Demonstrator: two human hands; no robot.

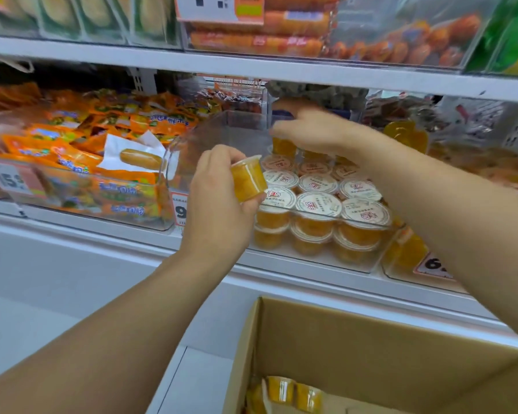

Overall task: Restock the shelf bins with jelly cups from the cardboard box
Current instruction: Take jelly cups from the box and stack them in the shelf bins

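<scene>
Left hand point(222, 201) tilted, clutching jelly cup point(248, 182)

We see both of our bare forearms reaching forward and up from the bottom of the view. Our left hand point(219, 201) is raised with the wrist bent, its fingers and thumb closed around a small clear plastic cup of orange jelly point(248, 182), which is tipped on its side. Our right hand point(307, 130) stretches farther forward, palm down, fingers curled downward onto something we cannot clearly make out; this hand is blurred.
</scene>
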